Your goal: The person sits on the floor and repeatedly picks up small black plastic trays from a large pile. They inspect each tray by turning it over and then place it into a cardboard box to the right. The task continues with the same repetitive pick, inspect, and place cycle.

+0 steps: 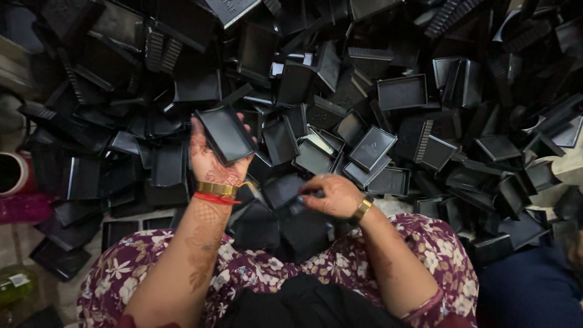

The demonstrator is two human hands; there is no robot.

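While the left hand (209, 161) lifts one shallow black tray (226, 135) above the lap, fingers curled around its edges and the thumb behind it, the right hand (331, 194) is lower down, fingers bent over a second small black piece (282, 191) that rests on a dark stack between the knees. A huge heap of black trays (388, 121) covers the floor in front, many tilted and leaning on one another. The raised tray is held only at its rim and tipped sideways, so it seems liable to slip and drop into the heap, where it would be hard to tell from the rest. Pulling a piece from the loose pile could also set neighbouring trays sliding toward the floral-print lap (255, 270). A red-rimmed container (12, 173) stands at the left edge.
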